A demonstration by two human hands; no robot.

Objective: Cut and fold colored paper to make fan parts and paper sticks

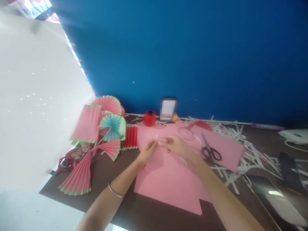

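Observation:
Over the pink paper sheets (168,183), my left hand (148,152) and my right hand (179,147) meet at their fingertips. Both are closed in a pinch around a small white strip (156,137), its kind too blurred to make out. A curved white strip (184,161) shows beneath my right hand. Scissors with dark handles (210,151) lie on a pink sheet (222,144) to the right of my right wrist. Just behind my hands is a pale ring (185,133), lying flat.
Folded pink paper fans (79,179), a blue fan (112,126) and a red pleated paper (130,137) crowd the left side. A red roll (149,118) stands by the blue wall. White paper scraps (255,160) cover the right, near a phone (276,199).

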